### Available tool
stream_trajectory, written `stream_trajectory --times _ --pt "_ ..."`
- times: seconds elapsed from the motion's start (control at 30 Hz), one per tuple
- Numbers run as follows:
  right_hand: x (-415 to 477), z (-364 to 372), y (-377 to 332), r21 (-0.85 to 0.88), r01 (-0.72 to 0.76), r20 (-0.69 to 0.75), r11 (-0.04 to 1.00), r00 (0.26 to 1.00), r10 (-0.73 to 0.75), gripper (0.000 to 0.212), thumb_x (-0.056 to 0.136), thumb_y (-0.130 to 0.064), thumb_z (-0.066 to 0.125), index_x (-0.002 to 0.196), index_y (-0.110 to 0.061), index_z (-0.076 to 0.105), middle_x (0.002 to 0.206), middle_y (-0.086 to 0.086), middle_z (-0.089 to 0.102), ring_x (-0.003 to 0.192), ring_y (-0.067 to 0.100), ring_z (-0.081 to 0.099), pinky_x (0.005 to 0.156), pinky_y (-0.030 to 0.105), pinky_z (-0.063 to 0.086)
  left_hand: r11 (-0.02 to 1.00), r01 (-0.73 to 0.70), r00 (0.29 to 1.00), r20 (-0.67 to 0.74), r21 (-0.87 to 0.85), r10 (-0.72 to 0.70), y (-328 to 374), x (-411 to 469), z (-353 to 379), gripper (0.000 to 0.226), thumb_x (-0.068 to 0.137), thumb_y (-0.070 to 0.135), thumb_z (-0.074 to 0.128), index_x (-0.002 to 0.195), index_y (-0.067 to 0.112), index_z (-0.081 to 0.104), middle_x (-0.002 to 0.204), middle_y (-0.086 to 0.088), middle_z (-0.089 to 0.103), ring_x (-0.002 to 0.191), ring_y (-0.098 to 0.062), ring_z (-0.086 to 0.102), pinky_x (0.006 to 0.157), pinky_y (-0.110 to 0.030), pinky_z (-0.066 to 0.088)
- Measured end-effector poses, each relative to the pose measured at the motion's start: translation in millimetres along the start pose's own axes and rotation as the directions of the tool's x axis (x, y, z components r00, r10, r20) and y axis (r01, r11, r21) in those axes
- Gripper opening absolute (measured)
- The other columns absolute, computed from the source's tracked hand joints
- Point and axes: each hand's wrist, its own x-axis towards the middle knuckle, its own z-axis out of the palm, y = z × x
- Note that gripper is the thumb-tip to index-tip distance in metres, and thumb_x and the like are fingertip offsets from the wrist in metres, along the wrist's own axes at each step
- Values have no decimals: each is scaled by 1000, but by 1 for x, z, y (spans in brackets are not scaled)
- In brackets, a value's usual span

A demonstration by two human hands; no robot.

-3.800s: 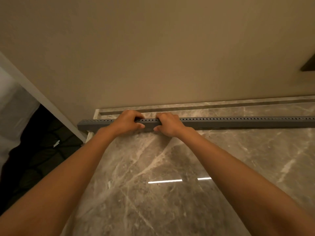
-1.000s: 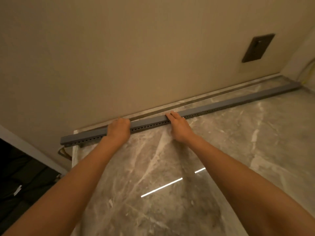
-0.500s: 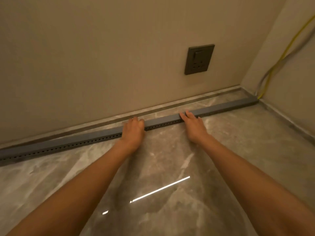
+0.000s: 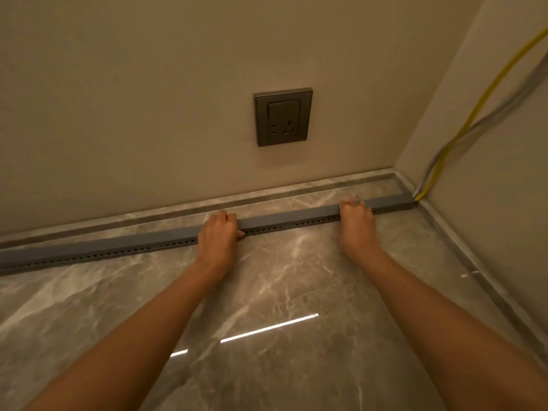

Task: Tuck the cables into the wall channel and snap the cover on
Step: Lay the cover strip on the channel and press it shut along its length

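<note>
A long grey cable channel (image 4: 290, 218) with a row of small holes along its front lies on the marble floor, a little out from the wall. Its cover sits on top. My left hand (image 4: 218, 235) is curled over the channel near its middle, thumb at the front. My right hand (image 4: 355, 219) is pressed over it closer to the corner. A yellow cable (image 4: 471, 120) and a grey cable (image 4: 486, 121) come down the right wall and enter the channel's right end. The cables inside are hidden.
A dark wall socket (image 4: 283, 117) sits on the beige wall above the channel. A marble skirting strip (image 4: 166, 213) runs along the wall foot and continues along the right wall (image 4: 486, 277). The glossy marble floor (image 4: 267, 292) reflects a light strip.
My view has swung right along the channel to the corner. Both hands have slid right; the right hand has gone from flat fingers to curled over the channel near its right end.
</note>
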Motion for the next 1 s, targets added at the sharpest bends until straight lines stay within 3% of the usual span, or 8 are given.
stream_trajectory --times 0.13,0.37,0.5,0.63,0.7,0.8,0.9,1.0 --pt "12 2 4 7 50 -35 999 998 -50 37 91 8 42 126 -1 48 131 19 52 124 34 43 106 40 35 1000 -6 999 -39 11 6 1 9 4 22 91 14 57 100 -5 60 106 -25 60 100 -40 55 78 -44 46" --pt "33 -10 0 4 92 38 996 995 -92 38 90 9 44 127 0 48 131 18 52 123 33 46 105 37 38 998 -60 992 -108 -16 58 -4 24 7 13 79 4 71 82 -9 68 85 -27 65 84 -41 60 65 -45 51" --pt "41 -9 -2 -42 116 54 992 992 -114 47 88 8 52 133 0 41 135 19 47 126 34 42 108 38 37 997 -69 992 -104 30 71 -4 27 7 14 67 2 81 69 -6 70 69 -21 66 65 -38 63 51 -38 51" --pt "51 -14 0 -83 183 91 980 980 -175 39 89 6 51 127 2 47 131 21 51 123 35 46 104 39 40 997 -56 987 -148 57 64 -2 31 11 17 60 -2 85 62 -5 68 63 -18 67 55 -33 63 46 -29 49" --pt "57 -17 4 -96 233 91 968 970 -225 35 90 8 47 125 3 49 129 22 53 123 35 48 103 38 41 999 -11 990 -140 38 16 1 33 13 17 63 -3 83 63 -5 66 66 -18 66 59 -34 63 45 -27 41" --pt "59 -19 13 -120 304 108 945 950 -292 37 91 7 45 128 5 45 132 21 49 124 34 46 102 37 42 996 71 985 -152 -58 -79 3 35 16 9 75 -4 72 73 -7 64 79 -21 65 73 -37 61 56 -28 33" --pt "60 -21 14 -139 347 122 927 935 -332 36 91 7 45 127 5 46 131 21 51 123 34 47 101 38 43 996 86 987 -134 5 -84 9 34 17 11 71 -8 75 71 -7 64 76 -22 64 68 -37 62 49 -32 42" --pt "64 -22 12 -144 359 125 922 931 -343 30 92 7 43 121 3 52 126 20 55 120 34 51 98 38 45 994 80 989 -131 77 -70 17 39 12 3 82 -9 60 83 -8 63 90 -25 60 82 -38 58 63 -42 46"
